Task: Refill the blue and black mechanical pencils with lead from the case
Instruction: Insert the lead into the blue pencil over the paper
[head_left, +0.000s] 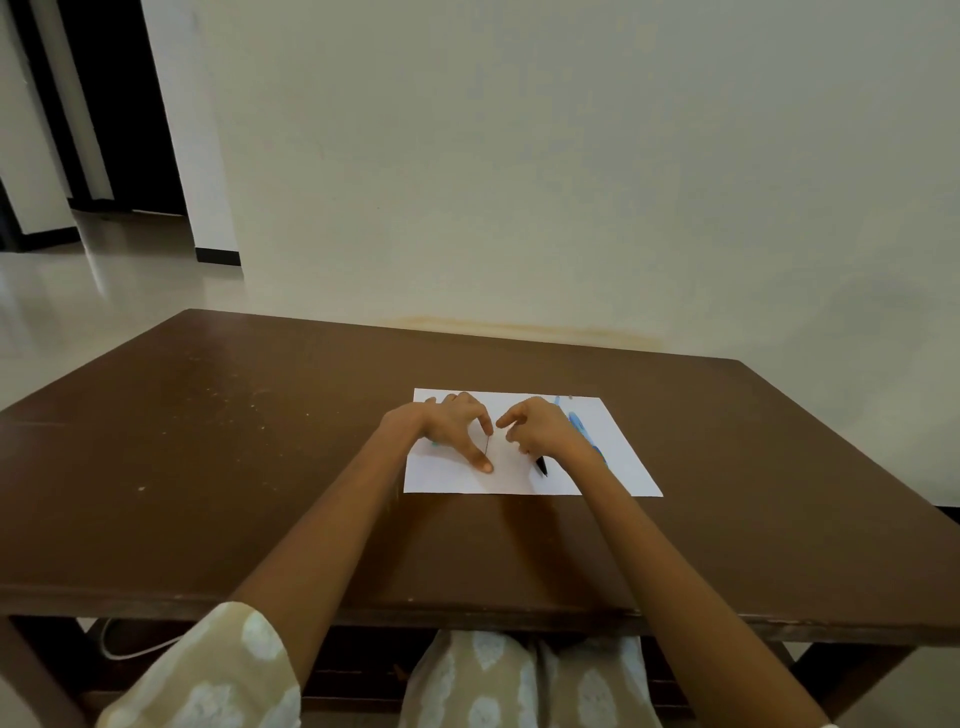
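Note:
A white sheet of paper (618, 467) lies on the brown table (260, 441). My left hand (452, 428) pinches a thin lead (488, 447) upright between thumb and forefinger above the sheet. A small teal bit, perhaps the lead case (434, 443), peeks out under that hand. My right hand (537, 428) is curled just right of the lead, and the black pencil (541, 464) pokes out below it, seemingly held. The blue pencil (584, 434) lies on the paper right of my right hand, partly hidden by the wrist.
The table stands against a pale wall (571, 182). Its left edge borders a tiled floor (78, 291) and a dark doorway. My lap in patterned cloth (519, 680) sits under the near edge.

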